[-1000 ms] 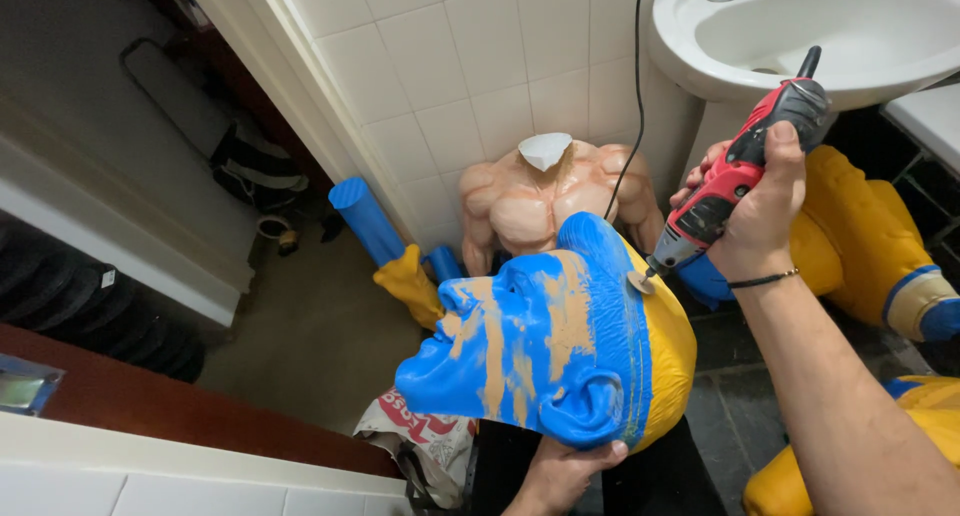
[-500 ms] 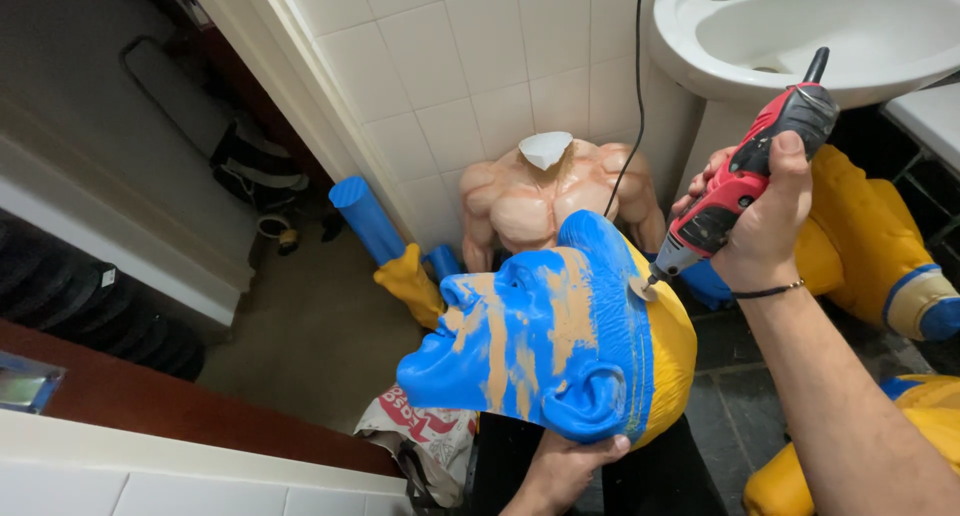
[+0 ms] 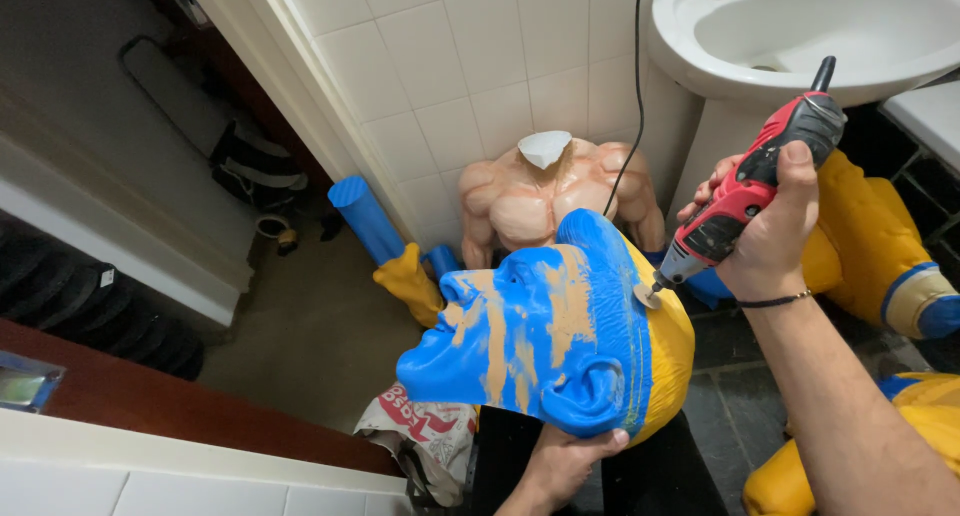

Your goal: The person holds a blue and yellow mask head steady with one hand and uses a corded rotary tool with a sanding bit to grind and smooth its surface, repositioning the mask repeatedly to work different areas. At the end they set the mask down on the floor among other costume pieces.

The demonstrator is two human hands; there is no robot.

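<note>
Item: large blue-and-yellow moulded plastic head (image 3: 550, 336), face turned left, held mid-frame above floor. Left hand (image 3: 560, 466) underneath, fingers gripping its base. Right hand (image 3: 770, 226), fingers wrapped round red-and-black corded rotary tool (image 3: 750, 186); tool's disc tip touching head's upper back. Behind: tan muscular plastic torso (image 3: 550, 196) against white tiled wall (image 3: 450, 66); white sink (image 3: 800, 36) at upper right.

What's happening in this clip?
A person is working on a blue and yellow head in a tiled bathroom. The left hand props it from below; the right hand holds a red corded rotary tool with its tip at the seam between blue and yellow. A torso leans on the wall below a sink.
</note>
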